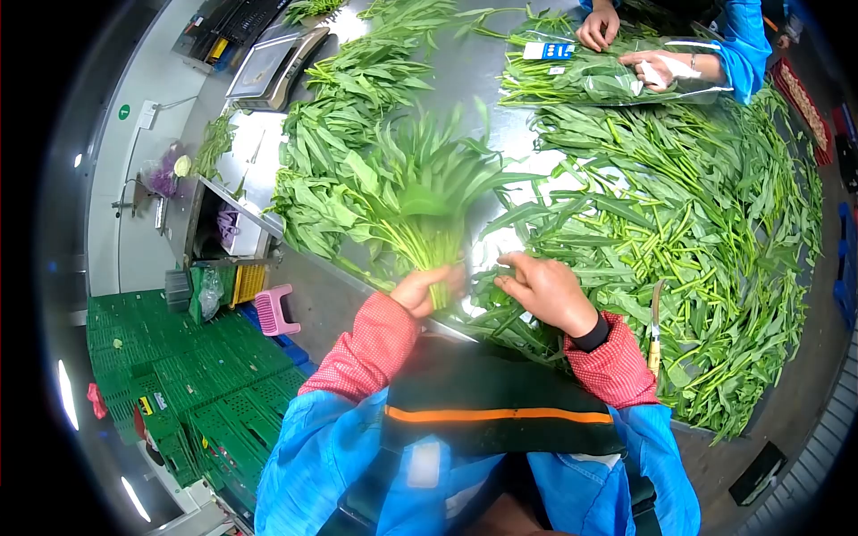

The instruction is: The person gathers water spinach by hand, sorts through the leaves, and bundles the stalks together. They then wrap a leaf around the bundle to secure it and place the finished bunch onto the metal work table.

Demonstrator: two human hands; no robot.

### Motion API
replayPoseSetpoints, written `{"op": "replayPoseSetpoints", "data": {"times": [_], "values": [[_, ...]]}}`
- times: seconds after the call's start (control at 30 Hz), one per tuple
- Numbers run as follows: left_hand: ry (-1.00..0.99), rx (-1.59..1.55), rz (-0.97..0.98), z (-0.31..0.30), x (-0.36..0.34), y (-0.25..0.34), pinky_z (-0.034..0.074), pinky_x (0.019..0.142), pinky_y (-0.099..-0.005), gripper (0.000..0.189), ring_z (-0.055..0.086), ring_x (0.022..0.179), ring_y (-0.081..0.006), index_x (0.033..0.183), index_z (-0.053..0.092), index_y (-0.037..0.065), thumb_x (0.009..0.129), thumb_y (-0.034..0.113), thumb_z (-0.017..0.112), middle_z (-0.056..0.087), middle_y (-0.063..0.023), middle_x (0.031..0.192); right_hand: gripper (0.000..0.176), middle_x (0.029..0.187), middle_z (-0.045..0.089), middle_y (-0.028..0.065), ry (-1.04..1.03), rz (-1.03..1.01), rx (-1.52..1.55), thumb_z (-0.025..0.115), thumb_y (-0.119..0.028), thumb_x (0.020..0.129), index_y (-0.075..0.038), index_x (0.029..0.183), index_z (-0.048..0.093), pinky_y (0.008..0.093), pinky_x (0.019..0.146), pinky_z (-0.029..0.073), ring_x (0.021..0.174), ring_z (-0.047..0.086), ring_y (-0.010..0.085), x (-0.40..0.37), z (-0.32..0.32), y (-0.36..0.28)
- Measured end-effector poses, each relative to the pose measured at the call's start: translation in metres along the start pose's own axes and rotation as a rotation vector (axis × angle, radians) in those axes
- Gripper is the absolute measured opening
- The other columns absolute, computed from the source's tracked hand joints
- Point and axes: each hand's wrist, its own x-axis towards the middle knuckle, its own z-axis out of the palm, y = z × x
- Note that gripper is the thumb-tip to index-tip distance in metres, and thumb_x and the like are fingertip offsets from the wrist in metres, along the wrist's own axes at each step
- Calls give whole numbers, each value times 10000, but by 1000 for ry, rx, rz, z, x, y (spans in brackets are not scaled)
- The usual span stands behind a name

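My left hand (427,290) is closed around the stem ends of a bunch of leafy greens (420,210), which looks like water spinach. The bunch stands leaves-up over the metal table (474,67), and its leaf tips are blurred. My right hand (545,290) is beside it, over the near edge of the loose greens (679,232). Its fingers are partly bent, with thumb and forefinger apart and nothing visible between them. A knife (657,335) with a pale yellow handle lies on the greens to the right of my right hand.
Bundled greens (331,134) line the table's left side, near a scale (277,67). Across the table, a co-worker's hands (657,67) rest on a clear bag of greens (590,76) with a blue label. Green crates (197,357) and a pink stool (275,311) stand at floor level left.
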Motion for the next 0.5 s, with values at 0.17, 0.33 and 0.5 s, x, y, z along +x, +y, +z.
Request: {"op": "replayPoseSetpoints", "data": {"times": [0.17, 0.33, 0.5], "values": [[55, 605, -80, 0, 2, 7, 444, 745, -312, 246, 528, 761, -165, 1110, 574, 81, 907, 212, 623, 563, -38, 812, 220, 707, 571, 14, -1, 380, 1072, 543, -228, 949, -9, 961, 561, 272, 506, 413, 535, 478, 95, 20, 27, 41], [233, 1459, 223, 12, 0, 18, 440, 926, -301, 372, 579, 1033, -176, 1226, 549, -33, 938, 203, 569, 629, -118, 1129, 259, 1027, 607, 38, 115, 91, 1310, 531, -193, 957, -48, 1170, 554, 273, 716, 485, 864, 576, 117, 6, 37, 49], [575, 877, 720, -36, 23, 3, 475, 823, -316, 279, 601, 961, -218, 1145, 574, 3, 918, 155, 519, 630, -123, 1056, 326, 1099, 600, 17, 225, 374, 1408, 446, -308, 1004, -83, 1222, 537, 269, 792, 473, 937, 566, 106, 23, 17, 36]]}}
